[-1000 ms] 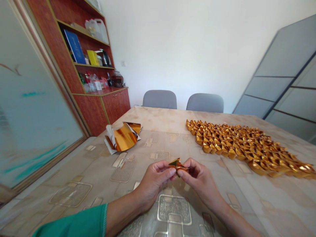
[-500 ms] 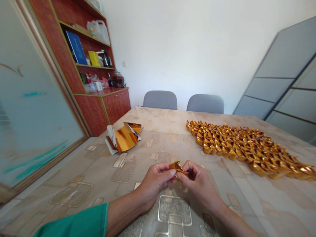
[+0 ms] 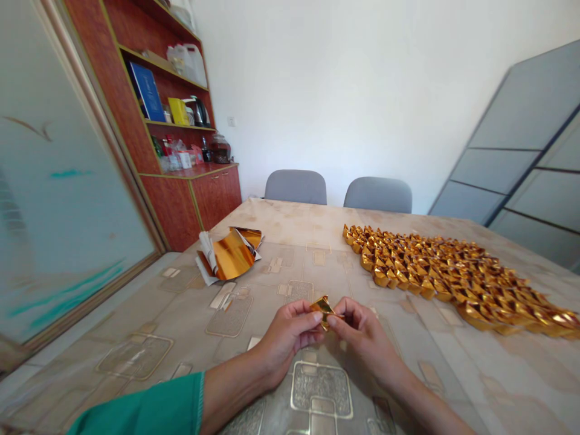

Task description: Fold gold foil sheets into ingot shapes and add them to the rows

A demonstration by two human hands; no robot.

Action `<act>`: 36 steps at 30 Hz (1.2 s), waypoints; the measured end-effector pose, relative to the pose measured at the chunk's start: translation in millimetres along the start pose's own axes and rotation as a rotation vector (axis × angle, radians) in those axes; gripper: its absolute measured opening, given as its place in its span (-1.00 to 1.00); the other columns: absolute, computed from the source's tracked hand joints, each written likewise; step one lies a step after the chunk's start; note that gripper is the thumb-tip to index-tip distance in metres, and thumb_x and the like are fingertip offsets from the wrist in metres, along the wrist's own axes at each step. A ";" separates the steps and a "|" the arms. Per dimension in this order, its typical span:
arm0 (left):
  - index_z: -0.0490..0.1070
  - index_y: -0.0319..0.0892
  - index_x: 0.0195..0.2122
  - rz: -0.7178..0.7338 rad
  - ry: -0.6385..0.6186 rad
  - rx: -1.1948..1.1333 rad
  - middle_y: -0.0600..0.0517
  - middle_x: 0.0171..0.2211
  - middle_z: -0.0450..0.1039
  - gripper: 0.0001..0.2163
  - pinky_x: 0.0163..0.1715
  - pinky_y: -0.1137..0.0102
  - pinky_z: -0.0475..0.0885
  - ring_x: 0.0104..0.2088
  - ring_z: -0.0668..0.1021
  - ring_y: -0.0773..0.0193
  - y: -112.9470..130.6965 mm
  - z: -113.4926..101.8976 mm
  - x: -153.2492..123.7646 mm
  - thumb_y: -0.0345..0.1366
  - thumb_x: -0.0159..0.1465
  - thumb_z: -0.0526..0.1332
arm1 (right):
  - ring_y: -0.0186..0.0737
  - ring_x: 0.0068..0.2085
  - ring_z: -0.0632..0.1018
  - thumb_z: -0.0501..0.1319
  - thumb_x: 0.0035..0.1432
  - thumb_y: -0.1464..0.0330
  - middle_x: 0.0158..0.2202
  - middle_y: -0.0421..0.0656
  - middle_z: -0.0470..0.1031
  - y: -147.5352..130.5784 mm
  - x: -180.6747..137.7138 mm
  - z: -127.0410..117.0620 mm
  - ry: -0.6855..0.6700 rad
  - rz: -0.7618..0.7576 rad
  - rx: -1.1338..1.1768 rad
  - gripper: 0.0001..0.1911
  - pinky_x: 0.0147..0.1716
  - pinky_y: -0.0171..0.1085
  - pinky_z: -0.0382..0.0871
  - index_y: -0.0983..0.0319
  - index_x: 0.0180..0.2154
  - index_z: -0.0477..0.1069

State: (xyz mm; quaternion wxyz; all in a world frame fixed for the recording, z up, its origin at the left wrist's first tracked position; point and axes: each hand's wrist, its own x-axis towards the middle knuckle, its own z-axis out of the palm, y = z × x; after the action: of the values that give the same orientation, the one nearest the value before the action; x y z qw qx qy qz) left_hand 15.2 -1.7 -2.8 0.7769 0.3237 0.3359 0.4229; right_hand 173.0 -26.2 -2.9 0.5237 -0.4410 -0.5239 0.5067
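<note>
Between my hands, just above the near part of the table, is a small folded piece of gold foil paper (image 3: 322, 304). My left hand (image 3: 286, 338) pinches its left side with thumb and fingers. The right side is pinched by my right hand (image 3: 362, 332), its thumb against the bent fingers. Part of the paper is hidden behind the fingertips. To the right lie many folded gold paper ingots (image 3: 421, 260), set close together in rows. A loose stack of gold foil sheets (image 3: 233, 254) with white backs lies curled at the left.
A patterned cloth covers the table (image 3: 290, 223). Two grey chairs (image 3: 295, 186) stand at its far side. At the left are a red-brown cabinet (image 3: 217, 187) with filled shelves and a frosted glass door (image 3: 67, 181). Grey panelled doors (image 3: 512, 133) stand at the right.
The right fingers have shifted slightly on the gold paper, and more of its upper face shows. The camera view has tilted a little; the ingots and the sheet stack are unmoved.
</note>
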 end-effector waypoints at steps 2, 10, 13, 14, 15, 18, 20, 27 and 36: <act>0.46 -0.26 -0.44 0.000 -0.018 -0.008 0.07 -0.46 0.49 -0.73 -0.33 0.44 0.43 -0.45 0.49 0.40 0.3 0.7 -0.9 -0.28 -0.05 0.51 | -0.33 -0.50 0.26 0.32 0.07 0.05 -0.54 -0.29 0.26 -1.0 -0.5 0.7 -0.018 0.031 0.013 -0.61 -0.50 -0.33 0.10 0.20 -0.48 0.30; 0.50 -0.25 -0.39 0.044 -0.022 -0.021 0.02 -0.36 0.54 -0.74 -0.23 0.43 0.37 -0.34 0.52 0.35 -2.2 -0.8 -0.4 -0.27 -0.03 0.50 | -0.32 -0.48 0.25 0.32 0.07 0.12 -0.51 -0.27 0.29 3.4 -0.7 4.9 -0.051 0.028 -0.070 -0.69 -0.52 -0.33 0.07 0.20 -0.45 0.34; 0.51 -0.26 -0.38 0.029 -0.030 -0.034 0.00 -0.34 0.54 -0.72 -0.19 0.41 0.36 -0.33 0.52 0.33 -2.2 -1.2 0.7 -0.27 -0.05 0.51 | -0.31 -0.48 0.24 0.31 0.09 0.14 -0.53 -0.27 0.27 5.5 -0.6 4.2 -0.044 -0.012 -0.111 -0.69 -0.51 -0.33 0.08 0.20 -0.47 0.33; 0.50 -0.25 -0.39 0.031 -0.034 -0.027 0.00 -0.35 0.54 -0.72 -0.19 0.40 0.35 -0.33 0.52 0.32 -1.9 -1.4 1.0 -0.26 -0.04 0.51 | -0.32 -0.48 0.25 0.31 0.09 0.13 -0.53 -0.27 0.27 5.1 -0.5 3.6 -0.053 -0.013 -0.104 -0.69 -0.51 -0.33 0.08 0.20 -0.47 0.33; 0.49 -0.25 -0.40 0.038 -0.036 -0.013 0.00 -0.36 0.53 -0.72 -0.20 0.40 0.35 -0.34 0.52 0.32 -1.5 -1.6 1.3 -0.25 -0.04 0.50 | -0.32 -0.49 0.25 0.31 0.08 0.12 -0.53 -0.27 0.28 4.1 -0.5 2.9 -0.066 -0.006 -0.092 -0.69 -0.51 -0.33 0.09 0.20 -0.45 0.33; 0.45 -0.25 -0.45 0.075 -0.023 0.055 0.06 -0.47 0.47 -0.72 -0.31 0.43 0.31 -0.44 0.46 0.37 -0.6 -2.9 2.2 -0.22 -0.02 0.49 | -0.31 -0.49 0.26 0.32 0.07 0.09 -0.53 -0.27 0.28 -0.5 -0.1 0.3 -0.055 -0.009 -0.101 -0.66 -0.51 -0.33 0.10 0.20 -0.45 0.33; 0.43 -0.26 -0.48 0.087 -0.013 0.092 0.09 -0.53 0.42 -0.71 -0.37 0.46 0.27 -0.48 0.41 0.40 -0.8 -3.6 2.7 -0.22 -0.02 0.49 | -0.30 -0.48 0.27 0.29 0.10 0.08 -0.53 -0.27 0.28 -2.3 0.4 -0.9 -0.022 -0.037 -0.134 -0.64 -0.49 -0.32 0.12 0.20 -0.48 0.31; 0.46 -0.24 -0.39 0.078 -0.027 0.114 0.06 -0.44 0.43 -0.72 -0.35 0.44 0.29 -0.44 0.43 0.37 0.0 -0.8 2.1 -0.19 0.01 0.46 | -0.28 -0.47 0.29 0.26 0.15 0.09 -0.53 -0.28 0.28 3.6 1.1 0.3 0.003 -0.054 -0.117 -0.64 -0.46 -0.30 0.16 0.19 -0.49 0.28; 0.36 -0.22 -0.52 0.208 -0.044 0.422 0.13 -0.59 0.32 -0.71 -0.49 0.47 0.14 -0.53 0.32 0.38 -1.0 0.3 3.8 -0.13 0.04 0.39 | -0.28 -0.46 0.28 0.30 0.10 0.07 -0.52 -0.29 0.24 0.7 0.1 1.5 -0.013 -0.061 -0.092 -0.63 -0.47 -0.32 0.16 0.17 -0.47 0.25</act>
State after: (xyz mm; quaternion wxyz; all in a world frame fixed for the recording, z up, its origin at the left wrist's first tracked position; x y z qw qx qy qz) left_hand 17.4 1.2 -4.3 0.6512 0.5211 0.3646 0.4140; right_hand 171.4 -26.1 -3.6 0.5148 -0.4451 -0.5631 0.4688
